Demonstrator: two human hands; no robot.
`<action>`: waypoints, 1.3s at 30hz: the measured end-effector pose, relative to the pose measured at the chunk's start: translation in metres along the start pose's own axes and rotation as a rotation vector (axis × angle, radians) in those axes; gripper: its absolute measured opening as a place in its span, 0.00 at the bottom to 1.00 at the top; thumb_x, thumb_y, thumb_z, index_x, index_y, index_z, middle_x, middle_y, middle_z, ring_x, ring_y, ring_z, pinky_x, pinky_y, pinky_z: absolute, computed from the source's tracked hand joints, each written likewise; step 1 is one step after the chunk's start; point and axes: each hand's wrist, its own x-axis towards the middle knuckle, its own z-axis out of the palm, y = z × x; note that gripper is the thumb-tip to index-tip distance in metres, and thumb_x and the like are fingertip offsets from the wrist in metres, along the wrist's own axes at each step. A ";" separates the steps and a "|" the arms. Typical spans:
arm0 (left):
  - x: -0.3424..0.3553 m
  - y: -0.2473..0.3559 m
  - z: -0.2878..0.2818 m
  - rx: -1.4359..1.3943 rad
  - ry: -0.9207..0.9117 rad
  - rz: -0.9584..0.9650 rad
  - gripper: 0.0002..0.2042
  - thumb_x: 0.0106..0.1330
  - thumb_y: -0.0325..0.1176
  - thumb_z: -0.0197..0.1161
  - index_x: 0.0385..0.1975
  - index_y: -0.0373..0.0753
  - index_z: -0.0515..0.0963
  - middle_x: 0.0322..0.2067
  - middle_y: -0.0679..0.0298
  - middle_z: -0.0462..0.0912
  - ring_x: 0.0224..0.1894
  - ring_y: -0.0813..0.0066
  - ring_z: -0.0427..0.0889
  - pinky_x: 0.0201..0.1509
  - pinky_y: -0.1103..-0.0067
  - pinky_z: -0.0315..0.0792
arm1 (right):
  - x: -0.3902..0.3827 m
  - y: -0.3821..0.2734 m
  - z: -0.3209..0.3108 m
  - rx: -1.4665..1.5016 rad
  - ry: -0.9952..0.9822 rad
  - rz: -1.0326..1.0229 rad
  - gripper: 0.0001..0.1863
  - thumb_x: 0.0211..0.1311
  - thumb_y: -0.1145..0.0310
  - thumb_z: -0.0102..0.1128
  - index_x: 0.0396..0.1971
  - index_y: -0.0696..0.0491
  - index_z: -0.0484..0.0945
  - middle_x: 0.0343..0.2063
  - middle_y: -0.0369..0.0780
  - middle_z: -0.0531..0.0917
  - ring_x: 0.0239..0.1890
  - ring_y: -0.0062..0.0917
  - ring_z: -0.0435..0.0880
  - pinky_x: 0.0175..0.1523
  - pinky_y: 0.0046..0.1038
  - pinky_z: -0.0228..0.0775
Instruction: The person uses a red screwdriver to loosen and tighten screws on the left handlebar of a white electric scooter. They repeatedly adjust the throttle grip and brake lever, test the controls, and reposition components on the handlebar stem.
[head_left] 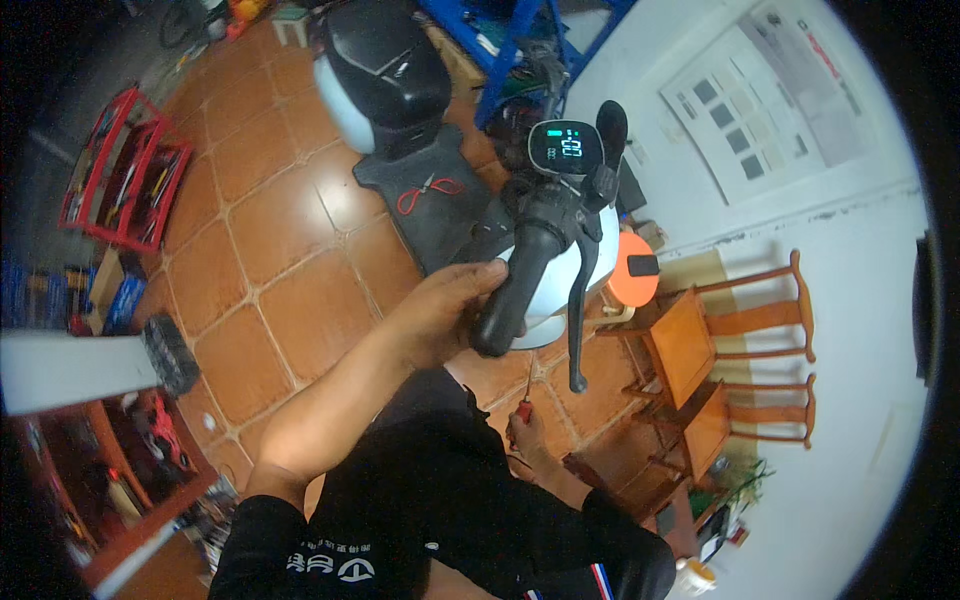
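My left hand (445,312) is closed round the black handlebar grip (522,285) of a white and black electric scooter, thumb on top and fingers hidden beneath. A black brake lever (578,320) runs along the grip's right side. Beyond it the round dashboard display (566,147) is lit. My right hand (528,436), lower and to the right, is wrapped round a screwdriver (525,408) with a red handle, its thin shaft pointing up toward the scooter's front. Red-handled pliers (430,192) lie spread apart on the black footboard (410,215).
The scooter's black seat (385,60) stands at the far end. Two wooden chairs (690,345) are against the right wall, near an orange disc (632,270). A red tool rack (125,170) and a shelf (110,480) stand at left on the tiled floor (290,260).
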 end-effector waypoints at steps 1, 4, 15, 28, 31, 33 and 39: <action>0.003 0.000 0.001 -0.109 -0.069 -0.047 0.27 0.64 0.53 0.55 0.52 0.35 0.69 0.34 0.54 0.81 0.31 0.69 0.82 0.32 0.77 0.78 | -0.004 -0.004 0.003 0.038 0.028 0.080 0.08 0.62 0.67 0.53 0.40 0.46 0.67 0.13 0.36 0.68 0.10 0.22 0.67 0.13 0.24 0.58; 0.039 0.023 -0.008 -0.132 -0.146 -0.182 0.27 0.64 0.54 0.55 0.50 0.35 0.71 0.35 0.55 0.81 0.30 0.70 0.81 0.32 0.77 0.77 | 0.020 -0.043 0.027 0.066 0.165 0.227 0.07 0.62 0.66 0.51 0.36 0.50 0.67 0.15 0.37 0.70 0.13 0.23 0.70 0.14 0.26 0.61; 0.095 0.068 -0.039 -0.067 -0.437 -0.331 0.31 0.59 0.56 0.59 0.54 0.38 0.66 0.48 0.58 0.77 0.49 0.66 0.77 0.52 0.66 0.73 | -0.047 -0.082 0.047 0.446 1.312 -0.378 0.09 0.62 0.62 0.55 0.27 0.49 0.69 0.18 0.31 0.72 0.18 0.17 0.71 0.21 0.22 0.63; 0.151 0.103 -0.013 -0.094 -0.517 -0.868 0.23 0.58 0.42 0.66 0.49 0.38 0.70 0.40 0.61 0.79 0.43 0.69 0.81 0.48 0.67 0.79 | -0.109 -0.321 0.289 0.436 1.396 -0.664 0.33 0.49 0.58 0.72 0.51 0.58 0.69 0.33 0.42 0.77 0.23 0.20 0.75 0.24 0.21 0.67; 0.153 0.107 -0.017 -0.101 -0.531 -0.916 0.22 0.59 0.39 0.66 0.50 0.39 0.69 0.41 0.64 0.78 0.41 0.72 0.81 0.45 0.73 0.80 | -0.106 -0.328 0.297 0.389 1.525 -0.604 0.31 0.53 0.62 0.68 0.54 0.62 0.67 0.25 0.42 0.78 0.20 0.20 0.75 0.21 0.20 0.66; 0.155 0.109 -0.017 -0.121 -0.589 -0.926 0.22 0.59 0.40 0.66 0.51 0.41 0.69 0.42 0.65 0.77 0.42 0.73 0.80 0.46 0.75 0.79 | -0.101 -0.332 0.296 0.382 1.581 -0.542 0.31 0.53 0.63 0.68 0.53 0.61 0.67 0.24 0.42 0.78 0.20 0.20 0.75 0.21 0.19 0.66; 0.164 0.108 -0.023 -0.080 -0.603 -1.014 0.23 0.57 0.41 0.68 0.50 0.42 0.69 0.43 0.65 0.76 0.45 0.71 0.79 0.50 0.74 0.77 | -0.105 -0.340 0.293 0.434 1.533 -0.500 0.33 0.50 0.62 0.71 0.53 0.61 0.68 0.26 0.44 0.80 0.19 0.19 0.75 0.21 0.19 0.67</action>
